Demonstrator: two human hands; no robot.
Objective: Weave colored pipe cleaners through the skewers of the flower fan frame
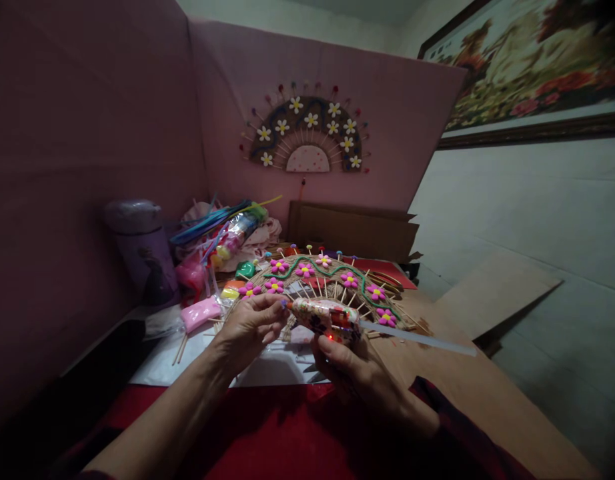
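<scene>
My right hand (350, 367) is wrapped round the handle of a flower-patterned glue gun (320, 315), whose red light glows. A long whitish glue stick (420, 338) sticks out of its back end. The gun's nozzle points left, towards my left hand (251, 323). Between the left thumb and forefinger I pinch a small purple bead-like piece (284, 304), right at the nozzle tip; whether they touch I cannot tell. Behind both hands lies a twine-covered fan (315, 270) with pink clay flowers, a wavy green cord and thin sticks. The gun and hands hide its lower middle.
A purple tumbler (142, 257) stands at the left beside a pile of pipe cleaners (212, 223) and bags. A pink clay packet (201, 313) lies near my left wrist. Folded cardboard (355, 230) stands behind. Another decorated fan (310, 133) hangs on the pink partition.
</scene>
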